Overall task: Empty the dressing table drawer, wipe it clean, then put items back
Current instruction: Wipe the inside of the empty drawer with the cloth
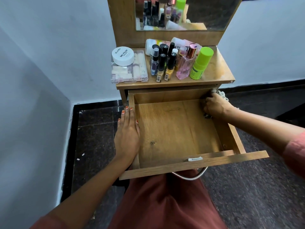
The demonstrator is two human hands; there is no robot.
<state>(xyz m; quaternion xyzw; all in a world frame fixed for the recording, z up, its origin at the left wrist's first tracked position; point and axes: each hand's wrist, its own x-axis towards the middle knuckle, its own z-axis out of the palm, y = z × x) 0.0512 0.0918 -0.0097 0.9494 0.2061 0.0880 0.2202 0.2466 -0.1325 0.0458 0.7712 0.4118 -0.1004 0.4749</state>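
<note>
Bare rectangular wood-grain drawer (173, 129)

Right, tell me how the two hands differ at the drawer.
The left hand lies flat and open along the drawer's left wall, holding nothing; the right hand is curled in the far right corner, bunched on what looks like a cloth. The left stays on the rim; the right reaches inside. Both touch the drawer.
</note>
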